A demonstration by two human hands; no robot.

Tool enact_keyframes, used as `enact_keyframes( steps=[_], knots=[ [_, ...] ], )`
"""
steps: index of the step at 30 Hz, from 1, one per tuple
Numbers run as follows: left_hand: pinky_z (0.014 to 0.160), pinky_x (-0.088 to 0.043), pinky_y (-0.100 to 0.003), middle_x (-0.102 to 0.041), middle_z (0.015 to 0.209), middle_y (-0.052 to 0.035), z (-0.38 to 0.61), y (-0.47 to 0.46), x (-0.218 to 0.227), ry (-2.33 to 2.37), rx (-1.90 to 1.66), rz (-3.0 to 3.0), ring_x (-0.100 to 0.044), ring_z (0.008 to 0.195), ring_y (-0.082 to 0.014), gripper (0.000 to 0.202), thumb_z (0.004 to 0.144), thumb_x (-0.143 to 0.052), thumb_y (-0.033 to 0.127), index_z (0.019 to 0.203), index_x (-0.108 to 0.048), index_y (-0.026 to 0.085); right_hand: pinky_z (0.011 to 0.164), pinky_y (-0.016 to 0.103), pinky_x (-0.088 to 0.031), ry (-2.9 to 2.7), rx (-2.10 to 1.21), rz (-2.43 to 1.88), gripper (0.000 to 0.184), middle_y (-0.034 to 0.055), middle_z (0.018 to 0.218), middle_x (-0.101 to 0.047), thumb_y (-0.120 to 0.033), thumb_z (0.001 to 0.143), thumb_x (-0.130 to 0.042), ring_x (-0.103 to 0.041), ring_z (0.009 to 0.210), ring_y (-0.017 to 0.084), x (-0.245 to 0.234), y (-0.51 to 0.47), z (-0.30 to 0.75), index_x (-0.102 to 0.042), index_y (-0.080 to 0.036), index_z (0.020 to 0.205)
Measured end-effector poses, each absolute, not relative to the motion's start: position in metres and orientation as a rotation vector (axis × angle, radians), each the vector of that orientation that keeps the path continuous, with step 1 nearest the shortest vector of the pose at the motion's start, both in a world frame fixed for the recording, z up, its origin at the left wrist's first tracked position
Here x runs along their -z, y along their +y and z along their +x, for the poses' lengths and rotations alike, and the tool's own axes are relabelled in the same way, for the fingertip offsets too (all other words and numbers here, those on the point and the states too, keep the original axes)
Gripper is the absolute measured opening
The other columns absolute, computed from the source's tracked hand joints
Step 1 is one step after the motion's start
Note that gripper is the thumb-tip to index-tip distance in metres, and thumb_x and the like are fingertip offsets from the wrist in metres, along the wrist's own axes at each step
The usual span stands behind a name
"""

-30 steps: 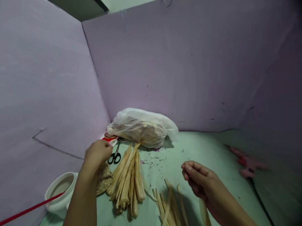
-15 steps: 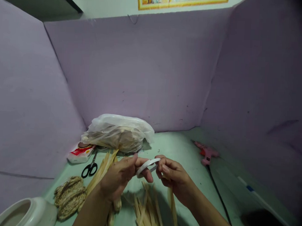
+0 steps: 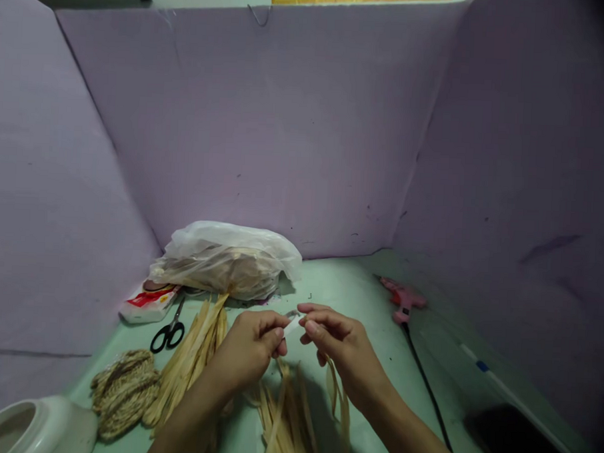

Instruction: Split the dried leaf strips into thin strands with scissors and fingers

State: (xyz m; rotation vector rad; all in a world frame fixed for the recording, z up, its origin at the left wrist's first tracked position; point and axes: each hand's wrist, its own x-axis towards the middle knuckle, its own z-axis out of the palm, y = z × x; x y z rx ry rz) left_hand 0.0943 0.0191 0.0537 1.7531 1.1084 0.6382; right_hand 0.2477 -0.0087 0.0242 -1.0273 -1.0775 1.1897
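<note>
My left hand point(image 3: 249, 348) and my right hand point(image 3: 340, 342) meet over the green table point(image 3: 359, 289), both pinched on a small white tape roll point(image 3: 292, 325) held between them. Only a sliver of the roll shows between the fingers. Under the hands lies a loose pile of dried straw strips point(image 3: 286, 419). A second bundle of strips point(image 3: 188, 362) lies to the left of my left wrist.
A plastic bag of dried material point(image 3: 225, 260) sits at the back. Black scissors point(image 3: 167, 331), a red-and-white packet point(image 3: 146, 301), a coil of twine point(image 3: 125, 389) and a white pot point(image 3: 33, 428) are at left. A pink glue gun point(image 3: 401, 299) with black cord lies at right. Purple boards wall in the table.
My left hand left the far-left packet area and brought the tape roll to the middle, where my right hand joined it. The roll is now turned so that less of it shows.
</note>
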Motion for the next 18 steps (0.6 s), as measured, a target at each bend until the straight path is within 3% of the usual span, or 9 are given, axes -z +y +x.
enact_keyframes(
  steps=[7, 14, 18],
  knots=[
    [0.056, -0.033, -0.022, -0.049, 0.055, 0.0020, 0.0961, 0.0173, -0.0546, 1.118, -0.690, 1.827, -0.043, 0.056, -0.0112, 0.026, 0.074, -0.041, 0.022, 0.084, -0.064, 0.013, 0.050, 0.023, -0.042, -1.067, -1.193, -1.032, 0.015, 0.0031, 0.065, -0.058, -0.030, 0.063, -0.065, -0.048, 0.056, 0.011, -0.0224, -0.0070, 0.2466, -0.068, -0.015, 0.062],
    [0.057, -0.033, -0.022, -0.051, 0.058, 0.0015, 0.0967, 0.0164, -0.0536, 1.199, -0.683, 1.965, -0.046, 0.058, -0.0120, 0.023, 0.075, -0.040, 0.021, 0.076, -0.063, 0.015, 0.049, 0.023, -0.045, -1.044, -1.207, -0.984, 0.016, 0.0083, 0.093, -0.058, -0.033, 0.062, -0.067, -0.053, 0.073, 0.016, -0.0213, -0.0061, 0.2469, -0.070, -0.017, 0.064],
    [0.058, -0.035, -0.023, -0.054, 0.060, 0.0006, 0.0986, 0.0151, -0.0515, 1.220, -0.693, 1.993, -0.049, 0.058, -0.0127, 0.025, 0.075, -0.040, 0.022, 0.082, -0.063, 0.016, 0.057, 0.027, -0.047, -1.054, -1.215, -0.990, 0.015, 0.0071, 0.088, -0.060, -0.032, 0.062, -0.067, -0.054, 0.072, 0.016, -0.0195, -0.0057, 0.2469, -0.070, -0.017, 0.063]
  ],
)
